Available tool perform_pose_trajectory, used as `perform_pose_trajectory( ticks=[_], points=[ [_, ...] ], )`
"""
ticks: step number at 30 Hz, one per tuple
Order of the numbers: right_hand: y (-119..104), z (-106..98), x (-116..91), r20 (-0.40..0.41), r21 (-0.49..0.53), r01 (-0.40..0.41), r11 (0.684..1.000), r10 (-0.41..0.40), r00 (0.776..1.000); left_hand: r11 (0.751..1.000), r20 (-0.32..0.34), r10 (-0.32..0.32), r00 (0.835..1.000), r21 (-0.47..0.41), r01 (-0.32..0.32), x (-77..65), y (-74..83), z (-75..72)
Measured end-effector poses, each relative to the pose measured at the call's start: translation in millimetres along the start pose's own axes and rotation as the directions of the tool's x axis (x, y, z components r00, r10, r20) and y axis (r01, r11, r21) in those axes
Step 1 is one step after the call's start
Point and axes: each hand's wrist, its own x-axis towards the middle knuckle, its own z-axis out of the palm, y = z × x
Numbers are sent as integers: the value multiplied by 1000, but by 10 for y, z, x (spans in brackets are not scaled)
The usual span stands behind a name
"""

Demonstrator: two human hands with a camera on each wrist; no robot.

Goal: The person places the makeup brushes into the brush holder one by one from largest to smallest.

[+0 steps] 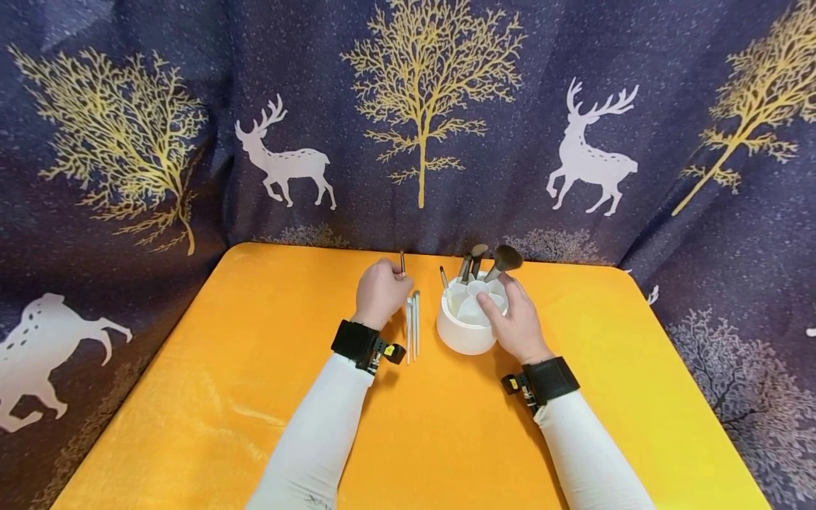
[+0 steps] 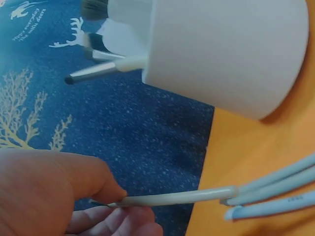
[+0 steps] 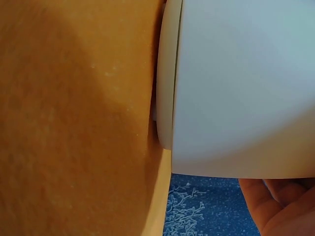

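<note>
My left hand [image 1: 381, 290] pinches a slim makeup brush [image 2: 184, 197] between thumb and fingers near its bristle end; its pale handle points toward the loose brushes [image 1: 413, 333] on the table. To the right stands a round white brush holder [image 1: 467, 338] with petal-shaped compartments. My right hand [image 1: 521, 327] grips the holder's right side, thumb over the rim and fingers against the outer wall [image 3: 236, 98]. Several brushes stand in the holder, among them a large fluffy one [image 1: 507, 258] and a thin one [image 2: 93, 72] leaning at the left.
A yellow cloth [image 1: 255, 418] covers the table. Behind its far edge hangs a dark blue curtain [image 1: 497, 163] printed with white deer and golden trees. The brush handles lie side by side between the left hand and the holder.
</note>
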Motion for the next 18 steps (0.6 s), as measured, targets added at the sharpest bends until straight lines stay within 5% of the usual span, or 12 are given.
perform_pose_trajectory(
  ticks=[18],
  points=[
    [-2, -7, -14, 18, 4, -7, 1000, 7, 1000, 968, -188, 107, 976, -206, -145, -82, 312, -137]
  ],
)
